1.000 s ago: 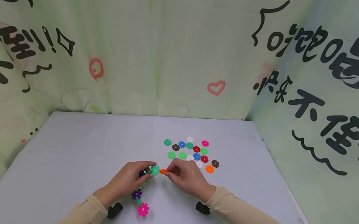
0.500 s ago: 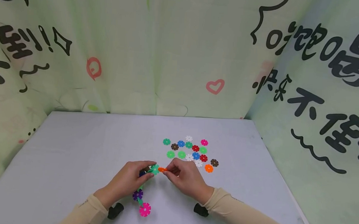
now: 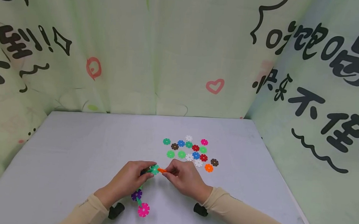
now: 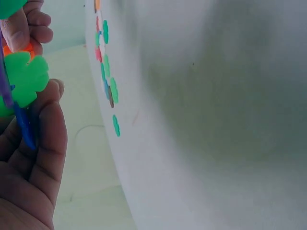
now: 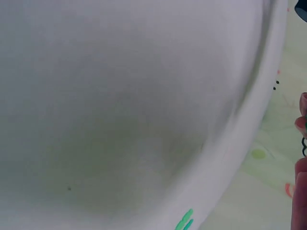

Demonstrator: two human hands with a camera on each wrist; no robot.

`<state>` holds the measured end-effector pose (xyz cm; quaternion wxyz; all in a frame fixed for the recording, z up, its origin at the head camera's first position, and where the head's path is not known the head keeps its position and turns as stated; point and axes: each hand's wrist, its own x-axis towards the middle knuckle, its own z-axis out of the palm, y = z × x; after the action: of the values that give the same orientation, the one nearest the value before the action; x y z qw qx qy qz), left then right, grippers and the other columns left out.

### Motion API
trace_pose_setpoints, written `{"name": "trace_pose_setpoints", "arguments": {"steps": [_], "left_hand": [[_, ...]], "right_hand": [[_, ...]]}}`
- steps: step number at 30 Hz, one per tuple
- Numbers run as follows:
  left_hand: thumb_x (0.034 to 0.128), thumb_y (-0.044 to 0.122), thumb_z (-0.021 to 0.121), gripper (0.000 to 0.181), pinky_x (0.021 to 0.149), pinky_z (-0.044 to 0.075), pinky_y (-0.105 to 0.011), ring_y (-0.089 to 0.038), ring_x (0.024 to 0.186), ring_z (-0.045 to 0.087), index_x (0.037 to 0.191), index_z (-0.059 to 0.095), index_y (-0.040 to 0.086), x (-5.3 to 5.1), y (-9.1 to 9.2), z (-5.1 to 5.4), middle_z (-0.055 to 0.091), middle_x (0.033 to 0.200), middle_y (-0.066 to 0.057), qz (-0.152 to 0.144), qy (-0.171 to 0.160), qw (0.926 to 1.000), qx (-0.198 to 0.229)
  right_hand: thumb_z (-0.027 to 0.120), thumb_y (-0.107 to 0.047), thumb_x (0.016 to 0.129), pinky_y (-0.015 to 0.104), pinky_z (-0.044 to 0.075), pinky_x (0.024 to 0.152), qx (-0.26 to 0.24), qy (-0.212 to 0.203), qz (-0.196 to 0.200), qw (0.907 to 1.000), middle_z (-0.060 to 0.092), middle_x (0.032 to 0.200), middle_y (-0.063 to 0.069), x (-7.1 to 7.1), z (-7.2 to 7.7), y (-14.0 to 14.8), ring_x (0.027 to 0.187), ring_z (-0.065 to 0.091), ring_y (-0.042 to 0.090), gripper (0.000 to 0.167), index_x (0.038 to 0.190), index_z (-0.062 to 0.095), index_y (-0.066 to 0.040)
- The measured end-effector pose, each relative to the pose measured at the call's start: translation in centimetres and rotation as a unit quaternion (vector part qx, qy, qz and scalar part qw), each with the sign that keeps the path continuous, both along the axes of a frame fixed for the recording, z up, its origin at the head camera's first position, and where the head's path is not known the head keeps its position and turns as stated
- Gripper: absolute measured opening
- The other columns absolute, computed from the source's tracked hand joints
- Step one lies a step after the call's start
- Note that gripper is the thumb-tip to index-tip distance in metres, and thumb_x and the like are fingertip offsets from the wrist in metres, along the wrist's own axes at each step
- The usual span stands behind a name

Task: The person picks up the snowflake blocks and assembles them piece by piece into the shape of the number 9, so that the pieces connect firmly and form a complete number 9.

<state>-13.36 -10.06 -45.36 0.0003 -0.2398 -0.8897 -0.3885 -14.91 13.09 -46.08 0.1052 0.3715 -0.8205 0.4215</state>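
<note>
My left hand (image 3: 127,177) pinches a chain of joined, notched flower-shaped plastic discs between thumb and fingers. The teal disc (image 3: 154,169) is at the chain's upper end. A purple disc (image 3: 137,194) and a pink disc (image 3: 143,210) hang below the hand. With thumb and forefinger my right hand (image 3: 189,178) pinches an orange disc (image 3: 162,170), nearly edge-on against the teal one's right rim. How deep their notches engage cannot be made out. In the left wrist view, a bright green disc (image 4: 29,79) and a blue disc (image 4: 24,125) show by the left fingers.
Several loose discs lie on the white table (image 3: 89,148) beyond the right hand, among them an orange one (image 3: 208,168), a brown one (image 3: 214,162) and a pink one (image 3: 204,142). Black wrist-worn devices (image 3: 200,210) sit under both wrists. Printed curtains (image 3: 182,58) surround the table.
The orange disc has moved slightly left against the teal disc and now looks thinner, more edge-on. The chain's hanging end has swayed a little. Both hands keep nearly the same place.
</note>
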Motion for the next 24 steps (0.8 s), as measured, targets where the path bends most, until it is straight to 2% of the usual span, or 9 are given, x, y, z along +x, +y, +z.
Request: {"name": "trace_pose_setpoints", "arguments": {"steps": [5,11,13,17,20,24], "left_hand": [[0.0893,0.007,0.075,0.039,0.07,0.054,-0.022,-0.009,0.079,0.059,0.127,0.067,0.003,-0.04,0.04,0.12,0.07,0.114,-0.003,-0.008,-0.026,0.9995,0.018],[0.0891,0.006,0.075,0.037,0.068,0.054,-0.023,-0.007,0.074,0.059,0.126,0.067,0.005,-0.04,0.0,0.32,0.07,0.107,0.001,-0.008,-0.029,0.9993,0.023],[0.0891,0.007,0.075,0.036,0.065,0.053,-0.024,-0.008,0.071,0.057,0.125,0.068,0.007,-0.06,0.03,0.34,0.07,0.1,0.004,-0.005,-0.028,0.9995,0.016],[0.0899,0.013,0.076,0.035,0.06,0.05,-0.025,-0.01,0.068,0.053,0.123,0.067,0.012,-0.16,0.24,0.24,0.065,0.099,0.009,0.0,-0.025,0.9997,-0.006],[0.0905,0.019,0.076,0.036,0.064,0.05,-0.025,-0.009,0.073,0.053,0.125,0.067,0.014,-0.23,0.47,-0.03,0.064,0.11,0.009,-0.016,-0.011,0.9996,-0.018],[0.0889,0.022,0.078,0.037,0.069,0.051,-0.024,-0.007,0.081,0.055,0.124,0.068,0.016,-0.28,0.57,-0.44,0.066,0.115,0.008,-0.037,0.015,0.9989,-0.024]], "right_hand": [[0.083,0.002,0.079,0.015,0.053,0.065,0.014,0.047,0.004,0.9988,0.07,0.08,-0.003,0.0,0.18,-0.05,0.07,0.065,0.001,0.022,0.086,0.065,-0.008],[0.082,-0.004,0.083,0.015,0.053,0.066,0.011,0.038,0.008,0.9992,0.07,0.082,-0.002,0.06,0.71,-0.27,0.072,0.066,0.001,0.017,0.088,0.065,-0.008],[0.082,-0.003,0.082,0.015,0.053,0.067,0.014,0.03,0.005,0.9994,0.07,0.082,-0.002,0.04,0.8,-0.29,0.072,0.066,0.002,0.018,0.088,0.066,-0.008],[0.082,0.001,0.081,0.017,0.054,0.069,0.014,-0.003,-0.005,0.9999,0.071,0.083,-0.002,0.03,0.69,-0.29,0.074,0.068,0.003,0.02,0.089,0.066,-0.008],[0.081,0.002,0.082,0.018,0.055,0.071,0.008,-0.042,-0.011,0.999,0.072,0.085,-0.001,0.07,0.48,-0.31,0.076,0.069,0.003,0.02,0.091,0.066,-0.008],[0.08,-0.001,0.084,0.02,0.055,0.073,0.008,-0.081,-0.01,0.9967,0.072,0.089,-0.002,0.05,0.43,-0.37,0.08,0.069,0.003,0.018,0.094,0.067,-0.009]]}}
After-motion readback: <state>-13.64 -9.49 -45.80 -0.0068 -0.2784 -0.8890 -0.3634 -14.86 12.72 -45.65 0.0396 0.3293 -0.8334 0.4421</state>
